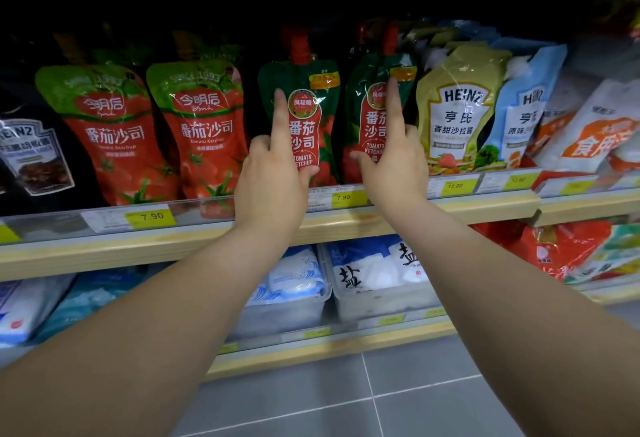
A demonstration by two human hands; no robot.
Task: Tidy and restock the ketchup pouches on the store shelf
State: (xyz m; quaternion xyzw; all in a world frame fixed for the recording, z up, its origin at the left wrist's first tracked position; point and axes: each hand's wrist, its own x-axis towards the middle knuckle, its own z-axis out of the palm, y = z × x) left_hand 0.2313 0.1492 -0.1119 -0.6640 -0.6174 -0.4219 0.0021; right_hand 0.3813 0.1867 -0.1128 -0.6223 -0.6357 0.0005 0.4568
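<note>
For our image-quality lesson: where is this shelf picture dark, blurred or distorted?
Head view: the shelf recess above the pouches is nearly black; the right-hand packets are smeared; the shelf edge bows from the wide lens; the left hand and right hand on the dark-green ketchup pouches are sharp.

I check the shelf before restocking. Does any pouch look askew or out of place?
Yes. The right green ketchup pouch leans left and is turned partly sideways, while the left green one stands upright and faces front. The blue Heinz pouch also tilts, half hidden behind the olive Heinz pouch. Nothing looks spilled or torn.
</note>
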